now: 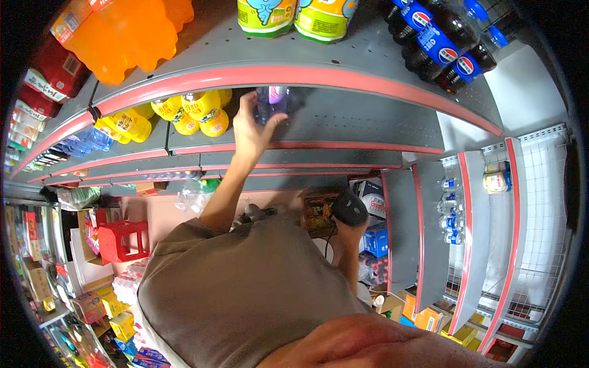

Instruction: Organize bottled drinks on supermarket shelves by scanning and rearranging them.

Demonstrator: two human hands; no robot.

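My left hand [252, 124] is raised to the second shelf, its fingers and thumb around a dark purple bottle [271, 103]; the bottle's upper end is hidden by the shelf edge above. Left of it stand several yellow bottles [198, 110] on the same shelf. My right hand [349, 228] is low, beside my body, and grips a black corded handheld device [350, 209], which looks like a barcode scanner; its cable hangs below the hand.
Grey shelves with a red front edge [294, 76] span the view. On top are orange drink bottles [124, 37], green-labelled bottles [267, 18] and Pepsi bottles [437, 43]. Side shelves [464, 230] rise at right. A red plastic stool [123, 241] and cartons stand at left.
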